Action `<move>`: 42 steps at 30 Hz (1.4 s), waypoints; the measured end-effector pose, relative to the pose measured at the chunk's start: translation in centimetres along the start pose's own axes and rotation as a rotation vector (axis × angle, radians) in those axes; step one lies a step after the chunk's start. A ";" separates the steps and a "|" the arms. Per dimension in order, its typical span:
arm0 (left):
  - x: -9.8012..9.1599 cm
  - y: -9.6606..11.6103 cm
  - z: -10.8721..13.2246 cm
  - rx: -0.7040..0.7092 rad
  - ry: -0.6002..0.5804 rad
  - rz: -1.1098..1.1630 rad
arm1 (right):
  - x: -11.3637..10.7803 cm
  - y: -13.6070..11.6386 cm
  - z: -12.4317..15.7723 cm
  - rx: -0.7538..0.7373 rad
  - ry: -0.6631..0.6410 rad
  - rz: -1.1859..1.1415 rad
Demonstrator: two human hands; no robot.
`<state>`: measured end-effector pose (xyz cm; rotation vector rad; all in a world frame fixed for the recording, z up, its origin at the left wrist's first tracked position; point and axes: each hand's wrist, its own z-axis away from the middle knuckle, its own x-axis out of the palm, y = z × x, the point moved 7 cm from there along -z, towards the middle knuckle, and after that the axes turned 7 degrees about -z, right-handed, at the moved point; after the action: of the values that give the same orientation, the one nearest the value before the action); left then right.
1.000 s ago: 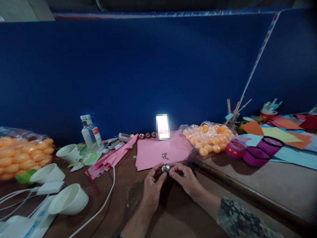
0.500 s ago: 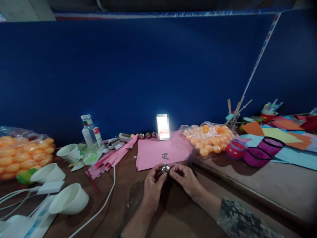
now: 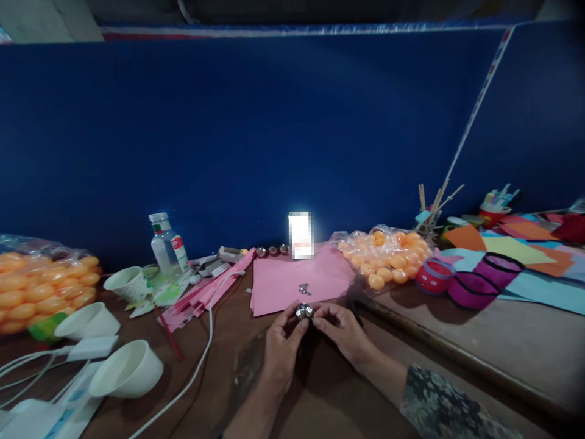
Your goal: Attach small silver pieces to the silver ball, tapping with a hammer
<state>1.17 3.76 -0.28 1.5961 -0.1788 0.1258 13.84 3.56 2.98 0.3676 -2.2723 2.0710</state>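
Note:
A shiny silver ball (image 3: 304, 311), its surface broken up by bright reflections, is pinched between the fingertips of both hands just in front of the pink paper. My left hand (image 3: 282, 344) grips it from the left with thumb and fingers. From the right, my right hand (image 3: 345, 334) closes on it with thumb and forefinger. Beyond the ball, a small heap of tiny silver pieces (image 3: 304, 289) lies on the pink paper sheets (image 3: 278, 283). Several larger silver balls (image 3: 273, 249) sit in a row at the back edge of the paper.
Bags of orange balls (image 3: 388, 259) stand on both sides. To the left are paper cups (image 3: 130, 369), a clear bottle (image 3: 167, 244), pink strips (image 3: 201, 299) and a white cable (image 3: 205, 350). Purple rings (image 3: 475, 286) and coloured paper (image 3: 542, 283) lie right. A blue partition (image 3: 274, 134) rises behind.
The silver ball looks slightly turned between my fingertips, with its reflections shifted. Both hands keep nearly the same place and grip.

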 end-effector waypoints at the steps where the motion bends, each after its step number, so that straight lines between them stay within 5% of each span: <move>1: 0.0 0.0 0.0 -0.005 -0.002 0.002 | 0.0 0.0 0.0 -0.003 0.000 0.000; 42: -0.1 0.3 0.3 -0.007 0.027 -0.047 | 0.0 0.0 0.1 -0.027 0.005 0.026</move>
<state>0.97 3.48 0.00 1.5897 -0.1208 0.1097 13.89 3.49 3.00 0.3332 -2.3118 2.0489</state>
